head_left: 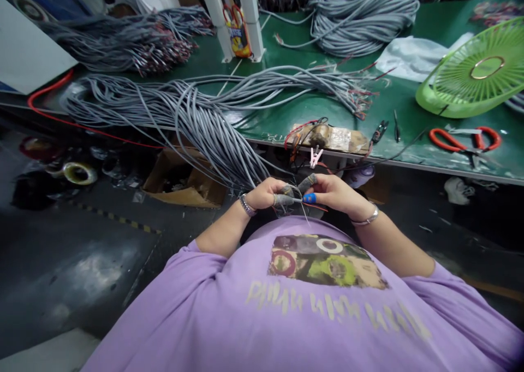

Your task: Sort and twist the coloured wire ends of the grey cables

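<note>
My left hand (268,193) and my right hand (333,193) meet close to my chest, just below the bench edge. Both are closed in a pinch on the thin wire ends (301,201) of a grey cable. Grey cots cover several fingertips and a blue one sits on my right thumb. The cable belongs to a thick grey cable bundle (204,120) that drapes off the green bench (311,107) down to my left hand. A fine strand hangs from the pinch over my purple shirt.
More grey cable coils (360,17) lie at the back of the bench. A green fan (475,71), red-handled scissors (464,141), small cutters (380,131) and a taped block with wires (327,137) sit near the front edge. A cardboard box (180,178) stands on the floor.
</note>
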A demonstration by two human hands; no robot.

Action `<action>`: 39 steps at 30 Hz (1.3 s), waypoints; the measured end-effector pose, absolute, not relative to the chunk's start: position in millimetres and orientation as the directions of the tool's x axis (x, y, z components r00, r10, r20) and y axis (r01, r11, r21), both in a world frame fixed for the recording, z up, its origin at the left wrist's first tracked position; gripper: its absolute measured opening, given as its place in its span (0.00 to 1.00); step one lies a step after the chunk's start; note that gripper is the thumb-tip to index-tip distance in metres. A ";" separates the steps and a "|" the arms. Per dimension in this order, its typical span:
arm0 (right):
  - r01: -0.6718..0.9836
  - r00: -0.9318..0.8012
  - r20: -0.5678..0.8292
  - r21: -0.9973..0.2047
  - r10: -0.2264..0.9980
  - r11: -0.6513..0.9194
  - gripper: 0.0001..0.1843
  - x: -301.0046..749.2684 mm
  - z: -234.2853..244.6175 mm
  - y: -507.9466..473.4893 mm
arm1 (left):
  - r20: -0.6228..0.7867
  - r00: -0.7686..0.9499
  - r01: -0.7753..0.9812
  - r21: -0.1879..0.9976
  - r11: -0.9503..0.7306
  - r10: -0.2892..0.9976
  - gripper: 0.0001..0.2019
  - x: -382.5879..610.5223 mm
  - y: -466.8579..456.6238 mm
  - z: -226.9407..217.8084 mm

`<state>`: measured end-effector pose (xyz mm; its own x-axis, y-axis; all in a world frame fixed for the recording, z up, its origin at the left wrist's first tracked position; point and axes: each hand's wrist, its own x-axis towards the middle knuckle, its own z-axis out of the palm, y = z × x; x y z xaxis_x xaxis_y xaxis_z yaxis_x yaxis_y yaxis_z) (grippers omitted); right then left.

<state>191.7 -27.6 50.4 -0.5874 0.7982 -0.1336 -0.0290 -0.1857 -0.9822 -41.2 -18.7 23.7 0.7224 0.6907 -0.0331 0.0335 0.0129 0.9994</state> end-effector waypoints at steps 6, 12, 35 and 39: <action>-0.320 -0.354 -0.237 -0.878 0.905 -0.355 0.21 194.1 43.6 -15.9 | -0.168 0.771 0.159 0.985 0.070 0.614 0.21 -41.3 -14.0 24.2; -0.224 -0.075 -0.273 -0.932 0.959 -0.283 0.26 212.6 30.0 -18.1 | -0.160 0.715 0.135 0.987 0.090 0.681 0.20 -41.0 -13.4 22.4; -0.402 -0.102 -0.349 -0.842 0.932 -0.360 0.21 174.6 16.1 -36.3 | -0.094 0.743 0.125 0.992 0.000 0.662 0.19 -35.2 -18.8 29.0; -0.587 0.030 -0.387 -0.753 0.922 -0.297 0.18 195.1 16.5 -13.8 | -0.052 0.693 0.054 0.998 0.020 0.719 0.20 -41.4 -12.9 31.2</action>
